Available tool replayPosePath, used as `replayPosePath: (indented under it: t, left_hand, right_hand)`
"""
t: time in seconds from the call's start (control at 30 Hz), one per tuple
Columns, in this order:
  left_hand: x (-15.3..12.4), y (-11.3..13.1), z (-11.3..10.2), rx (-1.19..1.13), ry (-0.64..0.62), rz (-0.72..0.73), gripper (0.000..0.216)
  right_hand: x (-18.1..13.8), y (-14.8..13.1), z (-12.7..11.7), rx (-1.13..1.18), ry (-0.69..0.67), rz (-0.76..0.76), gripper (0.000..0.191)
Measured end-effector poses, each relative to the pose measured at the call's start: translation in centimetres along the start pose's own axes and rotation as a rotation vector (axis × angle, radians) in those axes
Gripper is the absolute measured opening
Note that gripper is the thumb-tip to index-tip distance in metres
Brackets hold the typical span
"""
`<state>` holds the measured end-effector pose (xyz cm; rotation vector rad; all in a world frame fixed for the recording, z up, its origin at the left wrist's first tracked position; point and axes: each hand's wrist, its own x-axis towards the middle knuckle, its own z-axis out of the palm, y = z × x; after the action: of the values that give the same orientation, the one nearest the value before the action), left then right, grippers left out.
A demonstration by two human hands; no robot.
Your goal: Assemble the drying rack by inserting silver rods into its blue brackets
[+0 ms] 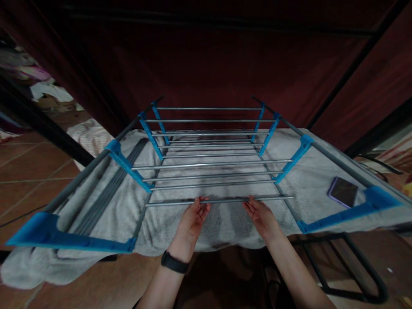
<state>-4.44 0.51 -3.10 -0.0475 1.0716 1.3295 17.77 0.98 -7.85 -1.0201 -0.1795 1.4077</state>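
A metal rack (212, 165) with grey rods and blue plastic brackets lies on a pale grey towel (106, 210). My left hand (194, 219) and my right hand (261, 216) are side by side under the nearest rod (222, 200). The fingertips of both hands curl up around that rod. A black band sits on my left wrist.
A dark phone (343, 191) lies on the towel at the right, between two blue brackets. Loose grey rods (106, 193) lie on the towel at the left. Dark red fabric with black poles stands behind. A black metal frame (347, 266) rests on the tiled floor at the lower right.
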Motion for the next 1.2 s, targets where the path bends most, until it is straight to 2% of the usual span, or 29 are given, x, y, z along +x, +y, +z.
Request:
replayPosePath:
  t: [0.23,0.53,0.87,1.2]
  left_hand:
    - [0.8,1.8,-0.3,-0.057,0.053,0.096,0.021]
    - [2.1,3.3,-0.8,-0.122,0.106,0.131,0.017]
    - [1.9,7.4,-3.2,-0.156,0.194,0.225,0.020]
    - [1.9,8.0,-3.8,-0.145,0.189,0.278,0.021]
  right_hand:
    - [1.6,-0.3,-0.6,0.030,0.077,-0.022,0.015]
    - [3.3,-1.9,-1.9,0.026,0.131,0.026,0.013]
    - [3.0,-2.6,-2.4,-0.006,0.138,0.068,0.015]
    - [3.4,-1.9,-2.8,-0.032,0.111,0.061,0.014]
